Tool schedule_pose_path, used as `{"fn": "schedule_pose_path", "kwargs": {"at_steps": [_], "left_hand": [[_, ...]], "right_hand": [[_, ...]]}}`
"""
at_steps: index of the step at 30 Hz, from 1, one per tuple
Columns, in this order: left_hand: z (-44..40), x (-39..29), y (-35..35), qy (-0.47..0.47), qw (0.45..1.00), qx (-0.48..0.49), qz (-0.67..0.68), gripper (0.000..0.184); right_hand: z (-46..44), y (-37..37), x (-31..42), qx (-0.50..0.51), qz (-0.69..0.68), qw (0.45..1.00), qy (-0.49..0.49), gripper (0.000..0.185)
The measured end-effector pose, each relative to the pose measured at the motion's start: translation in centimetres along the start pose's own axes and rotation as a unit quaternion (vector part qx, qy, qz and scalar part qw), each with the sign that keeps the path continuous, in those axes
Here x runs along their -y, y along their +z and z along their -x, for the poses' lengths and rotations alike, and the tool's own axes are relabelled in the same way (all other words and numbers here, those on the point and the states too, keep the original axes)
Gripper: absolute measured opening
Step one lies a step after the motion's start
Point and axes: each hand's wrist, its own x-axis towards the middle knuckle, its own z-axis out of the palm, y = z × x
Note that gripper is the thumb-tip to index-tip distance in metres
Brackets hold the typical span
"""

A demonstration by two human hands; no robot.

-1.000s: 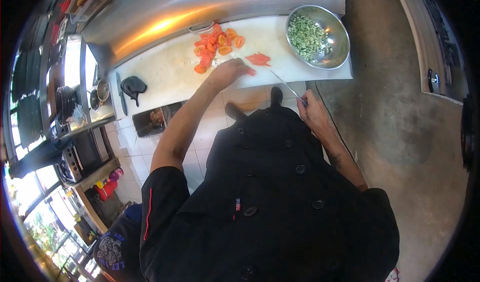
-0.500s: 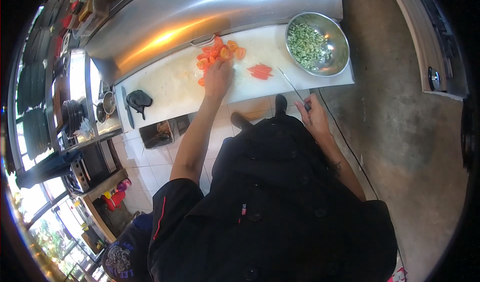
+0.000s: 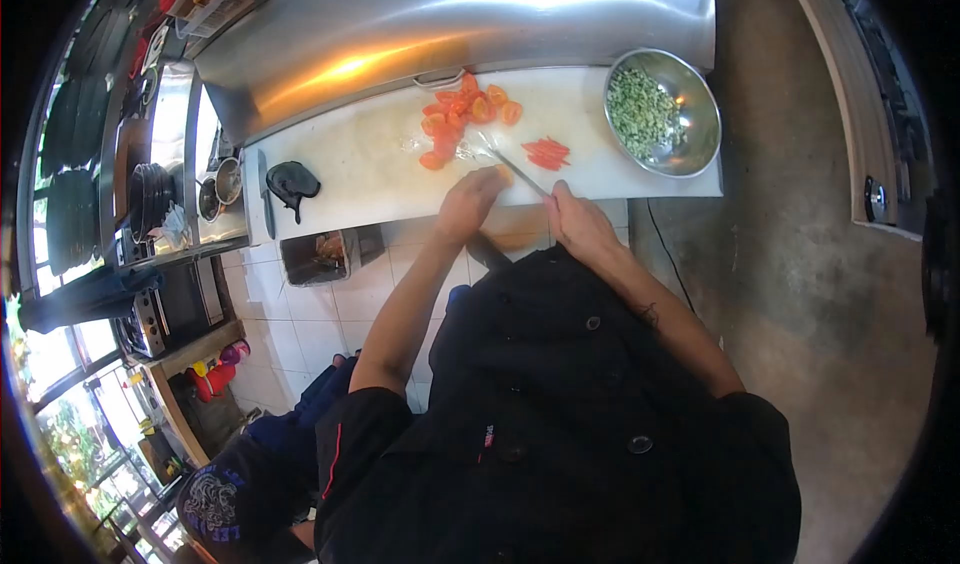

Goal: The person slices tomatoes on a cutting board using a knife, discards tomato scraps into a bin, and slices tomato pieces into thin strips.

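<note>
My left hand [image 3: 472,204] is at the near edge of the white cutting board [image 3: 350,169], fingers closed on a tomato piece [image 3: 505,175] that shows only in part. My right hand [image 3: 580,222] grips a knife [image 3: 524,176] by its handle, which the fingers hide. Its blade slants up and left over the board, close beside the tomato piece. Farther back lies a pile of cut tomatoes [image 3: 456,116]. Thin red tomato strips [image 3: 547,154] sit in a small heap right of the blade.
A steel bowl [image 3: 705,149] of chopped green pieces [image 3: 640,114] stands at the board's right end. On the left are a black, flat-looking object [image 3: 292,181] and another knife [image 3: 266,196]. Below is a bin [image 3: 315,259]. Another person [image 3: 235,494] is at lower left.
My left hand has come back from the tomato pile to the board's near edge with a tomato piece. My right hand has brought the knife left, over the board beside it.
</note>
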Motion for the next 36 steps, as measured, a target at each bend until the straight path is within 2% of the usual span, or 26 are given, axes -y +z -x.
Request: {"fn": "schedule_pose_path", "kwargs": {"at_steps": [1,3,6,9,12,16,18,27,30,34,36], "left_hand": [[-0.1,-0.3,-0.1,-0.003,1.0,-0.003,-0.002,0.033],[-0.3,-0.9,-0.1,-0.079,0.994,0.017,0.067,0.033],[-0.5,-0.7,-0.1,-0.044,0.999,0.017,0.01,0.033],[-1.0,-1.1,-0.3,-0.071,0.996,0.051,0.001,0.033],[-1.5,-1.6,-0.6,-0.061,0.997,0.039,-0.003,0.033],[-1.3,-1.9,-0.4,-0.11,0.991,0.009,0.079,0.033],[-1.1,-0.9,-0.1,-0.062,0.997,0.036,0.015,0.028],[-0.8,0.1,0.2,-0.001,0.999,0.025,-0.027,0.031],[-0.6,0.5,0.4,-0.006,0.999,0.029,-0.03,0.031],[-0.3,0.0,0.4,-0.021,0.999,0.015,-0.02,0.03],[-0.4,-0.1,0.4,-0.018,1.0,0.008,-0.003,0.03]], "right_hand": [[-0.2,0.5,0.0,0.002,0.001,1.0,-0.004,0.026],[-0.5,1.3,0.0,0.008,0.026,1.0,-0.005,0.024],[-0.6,2.9,-0.9,-0.013,0.036,0.999,-0.001,0.023],[-0.3,2.8,-0.6,-0.005,0.034,0.999,0.011,0.022],[0.0,1.9,0.7,0.008,0.032,0.999,0.007,0.021],[-0.3,2.5,-0.2,0.02,0.059,0.998,0.008,0.021],[-0.2,2.5,-0.4,0.031,0.053,0.998,0.006,0.019],[-4.2,4.7,-0.7,0.048,0.07,0.996,0.014,0.019],[-5.2,4.5,-1.5,0.055,0.028,0.998,0.012,0.022],[-4.8,3.7,-2.5,0.087,0.026,0.996,0.02,0.024],[-3.8,3.3,-2.0,0.068,0.043,0.997,0.021,0.023]]}}
